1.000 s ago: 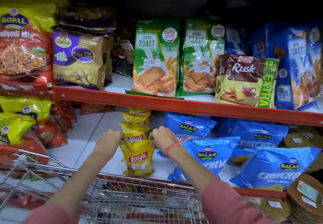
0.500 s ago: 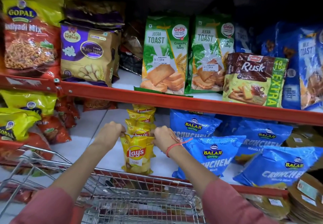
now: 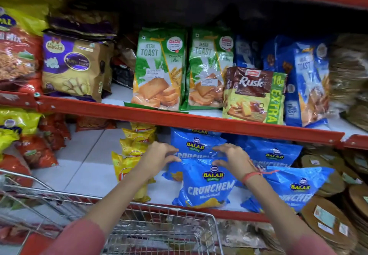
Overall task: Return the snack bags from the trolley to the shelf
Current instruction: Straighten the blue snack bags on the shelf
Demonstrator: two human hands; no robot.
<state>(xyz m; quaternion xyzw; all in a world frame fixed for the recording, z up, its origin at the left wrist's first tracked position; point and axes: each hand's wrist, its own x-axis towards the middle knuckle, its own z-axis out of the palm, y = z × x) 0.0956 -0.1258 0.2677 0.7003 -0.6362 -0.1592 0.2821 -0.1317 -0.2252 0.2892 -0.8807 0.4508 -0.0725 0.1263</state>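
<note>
head view: both hands have left the yellow chips [image 3: 129, 167], now standing on the lower shelf [image 3: 89, 175]. left hand [image 3: 159, 158] and right hand [image 3: 232, 160] hover open, holding nothing, above the blue bag [image 3: 207, 185]. likely tidying; trolley [image 3: 159, 232] contents unclear.
</note>
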